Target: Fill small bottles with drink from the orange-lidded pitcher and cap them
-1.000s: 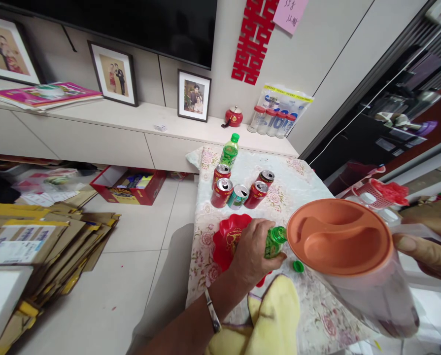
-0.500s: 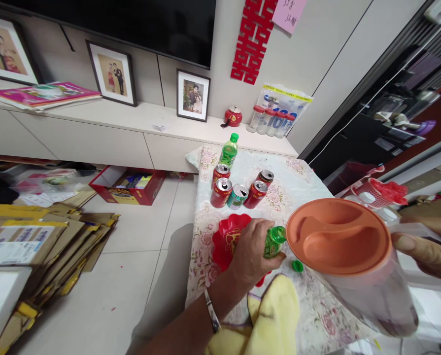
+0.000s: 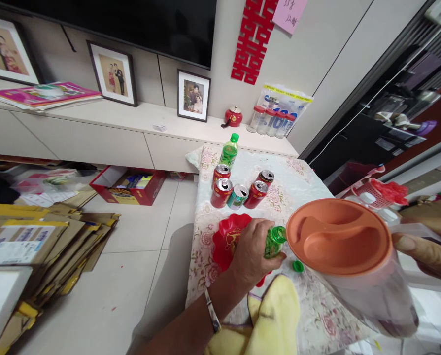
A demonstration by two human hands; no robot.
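Observation:
My left hand (image 3: 253,254) is wrapped round an uncapped green bottle (image 3: 274,241) above a red scalloped tray (image 3: 223,241). At the right, my right hand (image 3: 425,249) holds a clear pitcher (image 3: 371,296) by its handle. The pitcher is tilted, and its orange lid (image 3: 338,236) meets the mouth of the bottle. Dark liquid shows low in the pitcher. A green cap (image 3: 297,266) lies on the flowered cloth below the lid. Near my left wrist is a yellow cloth (image 3: 275,320).
Several opened cans (image 3: 238,196) and a capped green bottle (image 3: 229,150) stand on the flowered tablecloth (image 3: 290,182). Behind are a white cabinet (image 3: 124,118) and picture frames (image 3: 193,95). Flattened cardboard (image 3: 65,241) and a red box (image 3: 131,190) are on the floor at left.

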